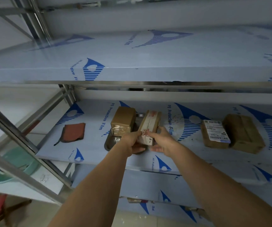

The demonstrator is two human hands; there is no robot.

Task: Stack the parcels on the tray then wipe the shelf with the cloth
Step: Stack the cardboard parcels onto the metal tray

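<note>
A metal tray [111, 142] lies on the film-covered middle shelf [172, 154]. A brown taped parcel [123, 121] sits on the tray's left part. Beside it on the right, a long parcel with white and red tape [150, 122] is tilted over the tray. My left hand [132, 142] grips its near end from the left. My right hand [162, 140] holds the same end from the right, fingers on its side. An orange cloth with grey edging [73, 132] lies flat on the shelf left of the tray.
Two more parcels rest at the right of the shelf: one with a white label [215, 134] and a brown one [243, 133] touching it. Another shelf [132, 63] hangs close overhead. Metal frame bars [17, 136] run on the left, with a green basin [15, 167] below.
</note>
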